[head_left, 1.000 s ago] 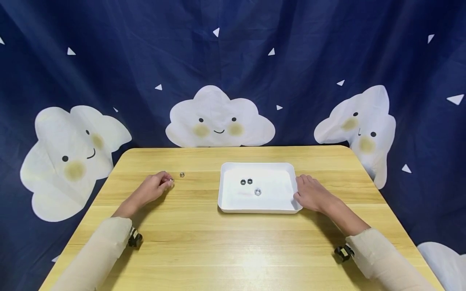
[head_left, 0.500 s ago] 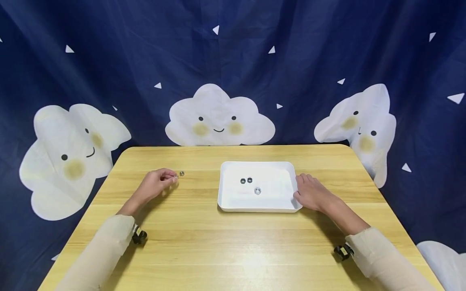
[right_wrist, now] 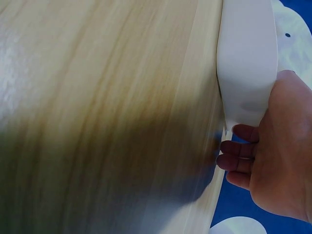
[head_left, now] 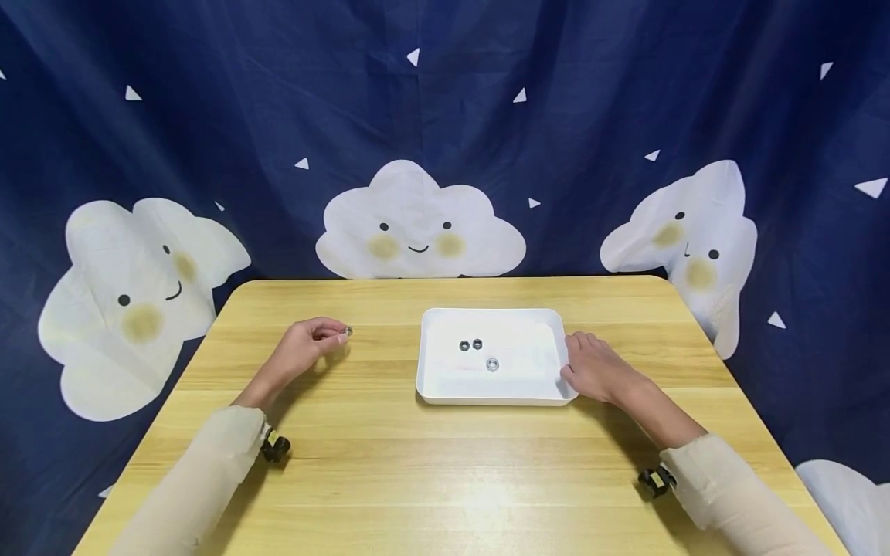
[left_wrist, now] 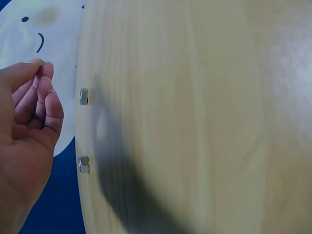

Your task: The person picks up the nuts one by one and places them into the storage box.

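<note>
At the table's left, my left hand (head_left: 306, 346) pinches a small nut between thumb and fingertips. A silver nut (head_left: 349, 331) shows at those fingertips in the head view. Two silver hex nuts, one nearer the fingertips (left_wrist: 84, 96) and one lower down (left_wrist: 84, 165), rest on the wood in the left wrist view. My right hand (head_left: 596, 369) grips the right end of a white rectangular tray (head_left: 497, 401), thumb at its rim. Inside the tray lie two dark nuts (head_left: 464, 346) side by side and a larger silver nut (head_left: 492, 364).
The light wooden table (head_left: 417, 471) has rounded far corners. A dark blue curtain (head_left: 445, 100) with white cloud faces hangs right behind its far edge. Small black cameras sit at the left cuff (head_left: 275, 446) and the right cuff (head_left: 657, 483).
My left hand has moved a little to the right with the pinched nut, up to where the silver nut lay on the table. The right hand and tray have stayed put.
</note>
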### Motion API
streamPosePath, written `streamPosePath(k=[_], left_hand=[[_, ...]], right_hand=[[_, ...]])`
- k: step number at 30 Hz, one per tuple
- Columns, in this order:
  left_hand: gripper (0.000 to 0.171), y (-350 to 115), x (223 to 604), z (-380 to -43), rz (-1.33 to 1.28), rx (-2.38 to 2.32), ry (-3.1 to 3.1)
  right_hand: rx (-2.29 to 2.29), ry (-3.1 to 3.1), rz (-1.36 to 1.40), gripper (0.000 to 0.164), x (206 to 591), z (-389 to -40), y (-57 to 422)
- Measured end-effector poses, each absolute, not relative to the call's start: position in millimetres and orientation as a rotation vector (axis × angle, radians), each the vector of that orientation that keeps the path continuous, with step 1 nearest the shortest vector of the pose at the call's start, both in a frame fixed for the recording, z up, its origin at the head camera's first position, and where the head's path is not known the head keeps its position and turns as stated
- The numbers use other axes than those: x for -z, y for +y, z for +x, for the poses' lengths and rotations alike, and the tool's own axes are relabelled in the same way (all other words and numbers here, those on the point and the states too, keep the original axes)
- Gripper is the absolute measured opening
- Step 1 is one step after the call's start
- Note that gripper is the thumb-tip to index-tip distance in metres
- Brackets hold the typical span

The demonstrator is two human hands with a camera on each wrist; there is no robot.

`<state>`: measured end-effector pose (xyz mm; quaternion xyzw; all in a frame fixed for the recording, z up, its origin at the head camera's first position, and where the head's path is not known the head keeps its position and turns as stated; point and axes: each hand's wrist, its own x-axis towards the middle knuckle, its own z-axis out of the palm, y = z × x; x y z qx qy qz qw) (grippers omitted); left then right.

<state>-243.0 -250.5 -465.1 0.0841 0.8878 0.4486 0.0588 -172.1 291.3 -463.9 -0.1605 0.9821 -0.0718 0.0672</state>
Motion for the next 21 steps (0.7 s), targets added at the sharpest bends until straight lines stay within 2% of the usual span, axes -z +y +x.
streamPosePath(k=[7, 21], left_hand=[[0.032, -239.7, 464.8, -247.3, 0.301, -1.384, 2.653], [0.032, -217.1, 460.6, -254.9, 0.355, -1.431, 2.557]], right_hand=[[0.232, 2.992, -0.502, 0.055, 463.5, -172.9, 291.8], [0.233, 2.995, -0.502, 0.052, 462.8, -171.8, 291.3]])
